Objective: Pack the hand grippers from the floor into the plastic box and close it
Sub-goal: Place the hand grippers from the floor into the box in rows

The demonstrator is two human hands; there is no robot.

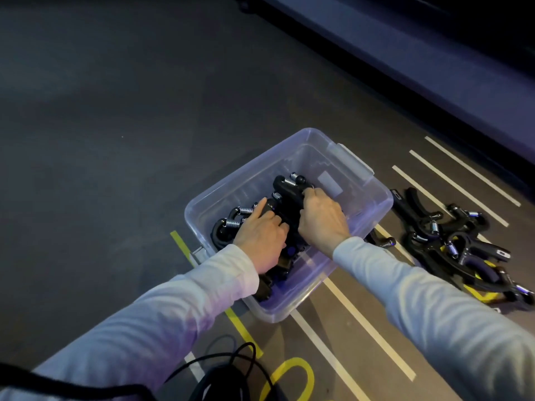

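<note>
A clear plastic box (364, 204) stands open on the dark floor, with no lid in view. Several black hand grippers (231, 224) with steel springs lie inside it along its left side. Both my hands are inside the box. My right hand (321, 218) is closed over the upper end of a black hand gripper (286, 195) in the box's middle. My left hand (260, 235) presses on the grippers beside it, forefinger stretched out. A loose pile of more hand grippers (460, 250) lies on the floor to the right of the box.
White tape stripes (451, 183) and yellow tape marks (240, 322) run across the floor around the box. Black cables (228, 369) hang at the bottom of the view. A dark raised ledge (419, 68) runs along the far right.
</note>
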